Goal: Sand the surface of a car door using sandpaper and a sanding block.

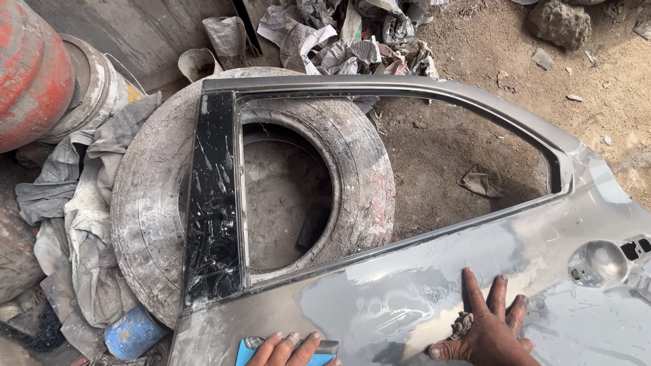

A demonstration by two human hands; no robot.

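A grey car door [420, 285] lies flat, its window frame resting on an old dusty tyre [156, 203]. A black pillar strip [213, 203] runs down the frame's left side. Patches of light grey filler cover the door skin. My right hand [485, 325] is spread flat on the panel, with a small dark scrap under the palm's edge. My left hand [288, 349] sits at the bottom edge of the view, fingers curled over a blue flat tool [247, 352] with a grey strip on it.
A red cylinder [30, 68] and a dirty bucket [95, 88] stand at the left beside grey rags [74, 203]. A blue can [132, 332] lies near the tyre. Crumpled newspapers [339, 34] are piled at the top. A rock [559, 24] sits on the dirt ground.
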